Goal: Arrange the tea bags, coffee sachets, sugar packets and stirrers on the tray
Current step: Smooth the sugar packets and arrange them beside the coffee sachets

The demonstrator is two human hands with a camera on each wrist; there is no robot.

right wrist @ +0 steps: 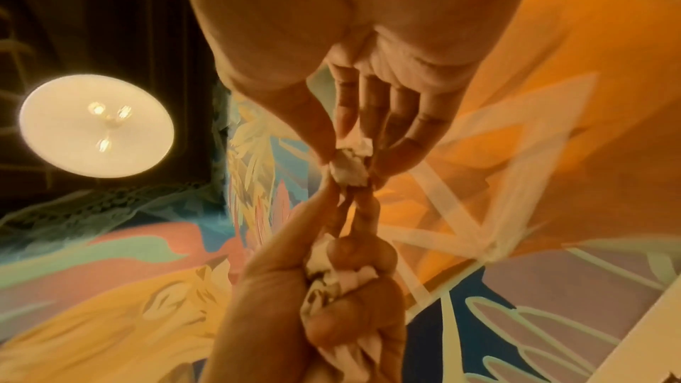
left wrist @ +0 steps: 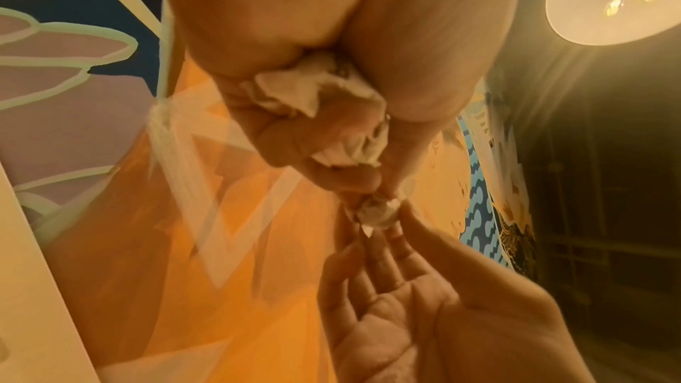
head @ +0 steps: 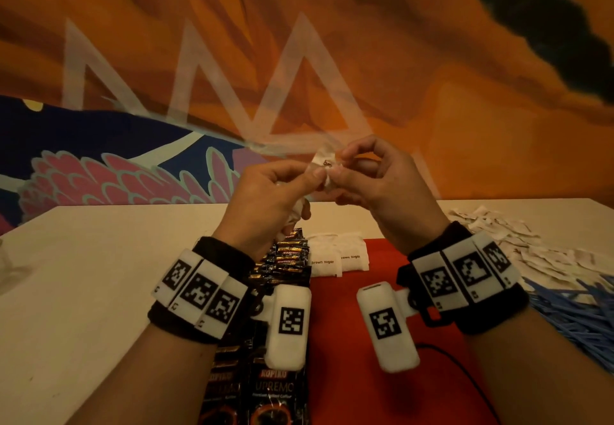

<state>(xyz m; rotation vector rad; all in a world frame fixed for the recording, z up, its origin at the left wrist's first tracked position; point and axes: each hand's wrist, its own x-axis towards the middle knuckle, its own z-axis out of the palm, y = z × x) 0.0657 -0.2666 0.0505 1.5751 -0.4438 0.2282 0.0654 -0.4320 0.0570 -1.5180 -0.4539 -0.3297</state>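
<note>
Coffee sachets (head: 265, 388) nearest, sugar packets (head: 339, 258) beyond, stirrers (head: 571, 311) right

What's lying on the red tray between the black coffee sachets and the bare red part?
Two white brown sugar packets lie side by side there, right of the coffee sachets, at the far end of the red tray. The head view shows it.

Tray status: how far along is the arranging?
Done: black coffee sachets run in a row down the red tray, with two brown sugar packets beside them. In hand: left hand and right hand both pinch a small white packet; the left also clutches more. Left: the white packet pile and blue stirrers lie off the tray.
</note>
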